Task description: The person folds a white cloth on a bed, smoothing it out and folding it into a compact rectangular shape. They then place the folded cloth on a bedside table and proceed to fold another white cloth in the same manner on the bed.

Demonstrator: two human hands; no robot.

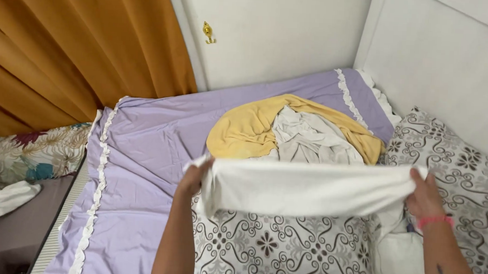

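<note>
You hold a white cloth [307,188] stretched btwn both hands over the bed.

Your left hand [194,177] has its grip clamped on the cloth's left end, fingers curled into the fabric; your right hand [425,195] has its grip clamped on the right end, w/ a pink band [435,220] at the wrist. The cloth hangs roughly level, sagging a bit at the left, above a patterned grey-and-white cover [283,248] that runs under it & off to the right. Just behind the cloth lies a yellow blanket [244,129] w/ a crumpled pale sheet [312,137] piled on it, both on the lilac bedsheet [150,149] w/ a white frilled edge. Orange curtain [66,52] hangs at the far left, a gold hook [208,32] on the white wall behind.
</note>
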